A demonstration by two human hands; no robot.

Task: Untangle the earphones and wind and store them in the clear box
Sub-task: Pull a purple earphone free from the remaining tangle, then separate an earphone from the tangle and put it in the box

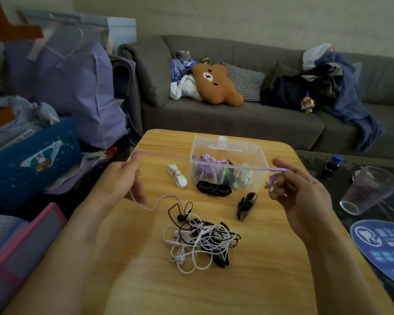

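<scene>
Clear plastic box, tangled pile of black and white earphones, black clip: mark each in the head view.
Clear plastic box point(248, 153): head view, on its top right wall.
Tangled pile of black and white earphones point(200, 237): head view, middle of the knot.
Black clip point(245, 206): head view, on its body.

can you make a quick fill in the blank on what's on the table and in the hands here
1. Both hands, left hand and right hand, hold a stretched earphone cord coloured ____.
2. The clear box on the wooden table stands with its lid ____.
3. The tangled pile of earphones lies ____ the box, nearer the person.
4. Left of the box lies a clip coloured ____.

Missing words: purple; open; outside; white
</scene>
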